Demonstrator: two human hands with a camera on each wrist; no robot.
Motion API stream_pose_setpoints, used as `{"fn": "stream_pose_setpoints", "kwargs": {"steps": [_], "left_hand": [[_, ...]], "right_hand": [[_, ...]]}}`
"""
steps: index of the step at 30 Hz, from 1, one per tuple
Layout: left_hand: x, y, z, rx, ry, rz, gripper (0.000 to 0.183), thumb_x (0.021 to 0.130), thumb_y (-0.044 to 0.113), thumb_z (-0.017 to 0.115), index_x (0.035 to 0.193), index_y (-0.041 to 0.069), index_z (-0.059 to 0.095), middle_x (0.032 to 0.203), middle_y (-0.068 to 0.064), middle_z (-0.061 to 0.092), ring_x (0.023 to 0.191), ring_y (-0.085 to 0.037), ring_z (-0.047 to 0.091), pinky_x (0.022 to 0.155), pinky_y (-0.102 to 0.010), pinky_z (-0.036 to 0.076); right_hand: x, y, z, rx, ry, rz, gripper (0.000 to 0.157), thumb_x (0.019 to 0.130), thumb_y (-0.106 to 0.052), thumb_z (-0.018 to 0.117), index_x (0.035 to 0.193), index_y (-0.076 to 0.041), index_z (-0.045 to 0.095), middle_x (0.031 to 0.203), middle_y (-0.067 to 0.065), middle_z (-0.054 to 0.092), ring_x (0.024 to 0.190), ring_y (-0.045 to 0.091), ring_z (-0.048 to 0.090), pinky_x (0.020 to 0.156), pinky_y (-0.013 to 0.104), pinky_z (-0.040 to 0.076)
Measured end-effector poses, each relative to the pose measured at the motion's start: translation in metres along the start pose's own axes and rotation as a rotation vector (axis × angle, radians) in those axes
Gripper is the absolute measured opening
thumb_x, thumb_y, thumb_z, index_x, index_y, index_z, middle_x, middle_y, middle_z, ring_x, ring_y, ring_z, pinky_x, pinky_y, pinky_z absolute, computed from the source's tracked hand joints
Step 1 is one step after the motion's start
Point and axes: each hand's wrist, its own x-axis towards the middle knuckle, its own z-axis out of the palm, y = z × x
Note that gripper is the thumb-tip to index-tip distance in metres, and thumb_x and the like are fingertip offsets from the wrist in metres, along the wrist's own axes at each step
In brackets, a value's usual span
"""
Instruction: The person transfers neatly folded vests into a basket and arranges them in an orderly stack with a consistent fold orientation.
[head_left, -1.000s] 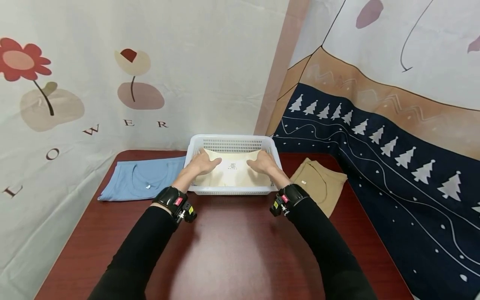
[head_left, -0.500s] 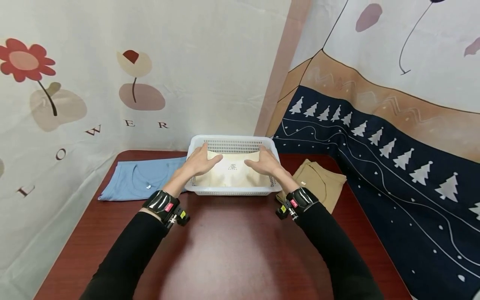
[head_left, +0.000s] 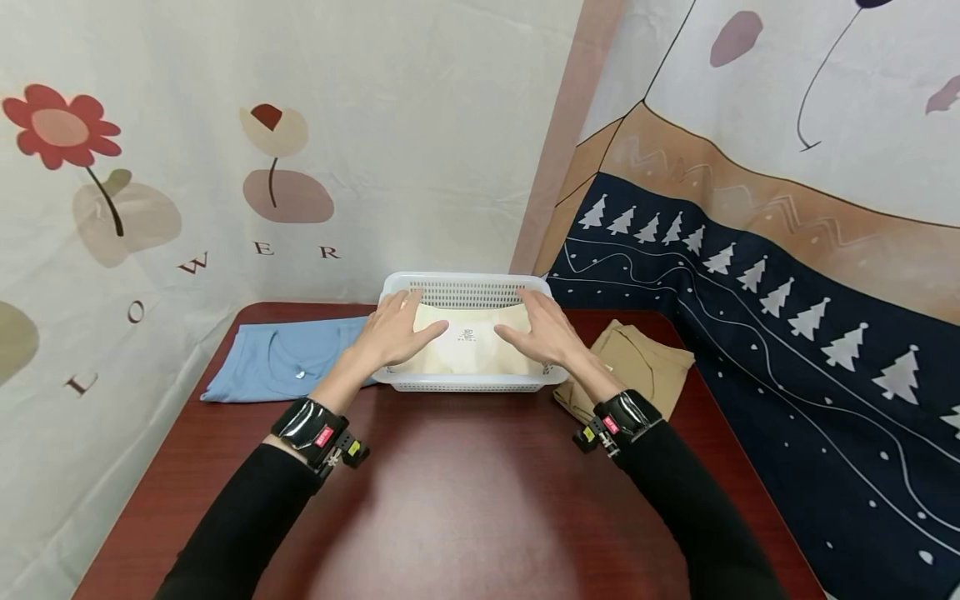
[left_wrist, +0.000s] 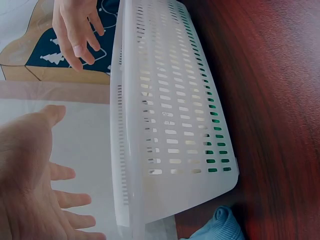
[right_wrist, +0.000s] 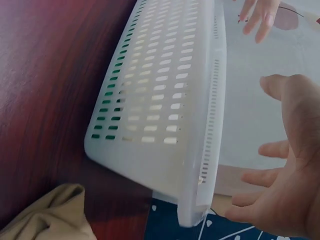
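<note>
A white perforated plastic basket point(head_left: 468, 382) stands near the back of the table with a folded cream garment point(head_left: 467, 354) inside, small dark print at its middle. My left hand point(head_left: 392, 332) is over the basket's left end, its fingers extended and thumb spread inward. Over the opposite end hovers my right hand point(head_left: 547, 333), posed much the same. Both wrist views show the left hand point(left_wrist: 30, 170) and right hand point(right_wrist: 295, 165) above the rim, apart from it, with nothing held. The basket wall point(left_wrist: 175, 115) hides most of the garment there.
On the reddish-brown table point(head_left: 465, 500), a folded blue T-shirt point(head_left: 262, 362) lies left of the basket. To its right is a folded khaki shirt point(head_left: 652, 375), partly behind the right forearm. A printed cloth backdrop point(head_left: 420, 167) rises directly behind the table.
Both hands have lifted up out of the basket and drawn back toward me, moving slightly apart. The garment stays in the basket. The head view has shifted a little.
</note>
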Motion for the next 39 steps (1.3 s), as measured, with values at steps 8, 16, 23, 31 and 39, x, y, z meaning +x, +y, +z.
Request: {"fn": "stream_pose_setpoints", "kwargs": {"steps": [8, 16, 23, 31, 39], "left_hand": [[-0.012, 0.006, 0.008, 0.086, 0.037, 0.025, 0.090, 0.109, 0.068, 0.055, 0.176, 0.011, 0.039, 0.184, -0.028, 0.028, 0.172, -0.058, 0.020, 0.138, -0.075, 0.023], [-0.024, 0.026, 0.022, 0.090, 0.058, 0.093, 0.090, 0.106, 0.069, 0.060, 0.175, 0.014, 0.042, 0.183, -0.024, 0.034, 0.173, -0.055, 0.021, 0.135, -0.078, 0.026], [-0.030, 0.050, 0.039, 0.099, 0.029, 0.161, 0.089, 0.107, 0.071, 0.059, 0.176, 0.018, 0.040, 0.184, -0.021, 0.033, 0.174, -0.054, 0.019, 0.139, -0.073, 0.022], [-0.036, 0.086, 0.060, 0.104, 0.004, 0.258, 0.086, 0.108, 0.072, 0.057, 0.177, 0.023, 0.039, 0.185, -0.016, 0.035, 0.176, -0.048, 0.019, 0.140, -0.071, 0.023], [-0.041, 0.124, 0.077, 0.153, -0.020, 0.363, 0.086, 0.108, 0.074, 0.055, 0.177, 0.025, 0.038, 0.186, -0.011, 0.035, 0.176, -0.044, 0.022, 0.140, -0.070, 0.025]], "right_hand": [[-0.019, 0.011, -0.006, -0.073, -0.010, -0.056, 0.091, 0.106, -0.063, 0.063, 0.177, -0.011, 0.037, 0.184, 0.026, 0.031, 0.174, 0.050, 0.024, 0.141, 0.072, 0.018], [-0.038, 0.028, -0.010, -0.079, -0.001, -0.030, 0.092, 0.105, -0.064, 0.065, 0.178, -0.015, 0.036, 0.184, 0.029, 0.029, 0.172, 0.058, 0.019, 0.136, 0.082, 0.017], [-0.054, 0.050, -0.016, -0.086, 0.020, -0.017, 0.089, 0.106, -0.057, 0.069, 0.175, -0.011, 0.038, 0.182, 0.031, 0.031, 0.171, 0.057, 0.023, 0.139, 0.077, 0.016], [-0.072, 0.078, -0.028, -0.100, 0.028, 0.025, 0.089, 0.109, -0.058, 0.066, 0.176, -0.009, 0.035, 0.182, 0.032, 0.030, 0.171, 0.057, 0.023, 0.139, 0.076, 0.019], [-0.086, 0.105, -0.043, -0.076, 0.037, 0.092, 0.091, 0.109, -0.061, 0.065, 0.177, -0.008, 0.033, 0.182, 0.035, 0.025, 0.170, 0.063, 0.018, 0.136, 0.081, 0.018]]}}
